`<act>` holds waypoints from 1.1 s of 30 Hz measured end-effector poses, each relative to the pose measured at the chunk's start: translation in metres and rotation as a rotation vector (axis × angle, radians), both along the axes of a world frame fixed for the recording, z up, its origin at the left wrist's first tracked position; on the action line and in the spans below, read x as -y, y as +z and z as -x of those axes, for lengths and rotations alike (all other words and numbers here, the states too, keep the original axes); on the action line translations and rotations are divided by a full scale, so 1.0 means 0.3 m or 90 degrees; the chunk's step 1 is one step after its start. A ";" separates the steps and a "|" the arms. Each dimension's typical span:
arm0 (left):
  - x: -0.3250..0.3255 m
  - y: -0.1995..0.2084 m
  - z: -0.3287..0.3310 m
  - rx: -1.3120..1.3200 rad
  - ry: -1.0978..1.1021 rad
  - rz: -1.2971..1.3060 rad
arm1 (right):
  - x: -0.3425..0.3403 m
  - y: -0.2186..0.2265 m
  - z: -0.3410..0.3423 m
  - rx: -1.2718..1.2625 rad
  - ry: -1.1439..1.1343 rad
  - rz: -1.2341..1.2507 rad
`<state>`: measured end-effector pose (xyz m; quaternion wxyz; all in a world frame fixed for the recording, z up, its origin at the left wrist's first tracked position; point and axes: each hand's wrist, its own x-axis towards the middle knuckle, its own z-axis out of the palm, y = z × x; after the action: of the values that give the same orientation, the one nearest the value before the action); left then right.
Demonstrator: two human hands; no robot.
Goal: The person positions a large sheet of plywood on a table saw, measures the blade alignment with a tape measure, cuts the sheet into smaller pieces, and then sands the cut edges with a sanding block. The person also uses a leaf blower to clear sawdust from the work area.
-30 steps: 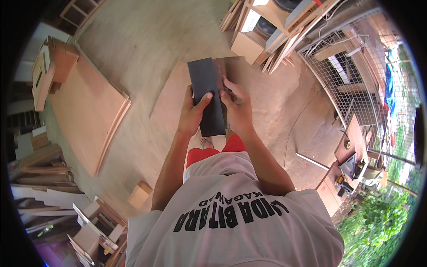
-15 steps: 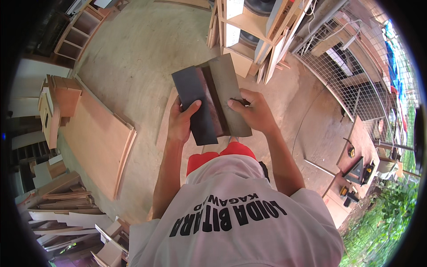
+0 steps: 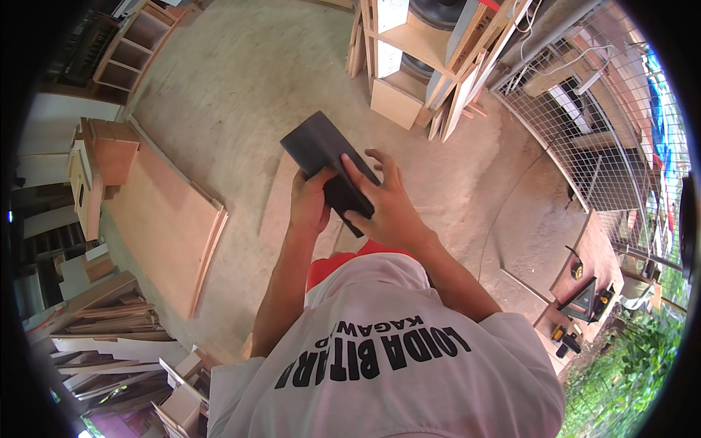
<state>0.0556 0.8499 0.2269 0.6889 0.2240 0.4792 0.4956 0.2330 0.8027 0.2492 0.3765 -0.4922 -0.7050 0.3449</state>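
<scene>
A dark sheet, seemingly sandpaper (image 3: 328, 150), is folded into a narrow slab and held tilted in front of my body. My left hand (image 3: 309, 203) grips its left side, thumb on top and the other fingers hidden beneath. Over the right side lies my right hand (image 3: 391, 203), with its index finger and thumb resting on the upper face. Its remaining fingers are spread apart past the sheet's right edge. The brown inner face is hidden now.
Large plywood panels (image 3: 164, 219) lie at left beside a wooden box piece (image 3: 111, 150). Wooden cabinets with speakers (image 3: 409, 44) stand ahead. A wire mesh fence (image 3: 584, 124) runs along the right, near a board with tools (image 3: 580, 303). Wood offcuts (image 3: 109, 328) are piled at lower left.
The opened sheet has been folded over into a narrower slab. My right hand has moved left, from the sheet's right edge onto its top face.
</scene>
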 end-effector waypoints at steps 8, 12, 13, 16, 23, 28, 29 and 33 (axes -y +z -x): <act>-0.118 0.016 0.095 -0.158 0.041 -0.105 | -0.060 0.022 0.039 0.062 0.037 0.006; -0.206 0.060 0.179 -0.178 0.036 -0.168 | -0.109 0.040 0.148 0.099 0.013 -0.058; -0.231 0.038 0.208 -0.197 0.049 -0.179 | -0.125 0.047 0.186 0.096 0.009 -0.057; -0.305 -0.064 0.273 -0.165 0.091 -0.180 | -0.182 0.007 0.320 0.172 -0.046 -0.054; -0.496 -0.125 0.528 0.154 -0.010 0.058 | -0.298 0.044 0.628 0.485 -0.067 -0.044; -0.602 -0.020 0.733 0.394 -0.185 0.096 | -0.334 0.140 0.822 0.390 -0.140 0.116; -0.620 -0.005 0.757 0.343 -0.196 0.042 | -0.342 0.158 0.847 0.356 -0.146 0.104; -0.640 0.033 0.802 0.343 -0.252 -0.077 | -0.326 0.177 0.956 0.268 -0.187 0.052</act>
<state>-0.1849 1.0418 0.2368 0.8591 0.2138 0.1972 0.4211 -0.0538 0.9004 0.3022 0.2476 -0.6649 -0.6744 0.2045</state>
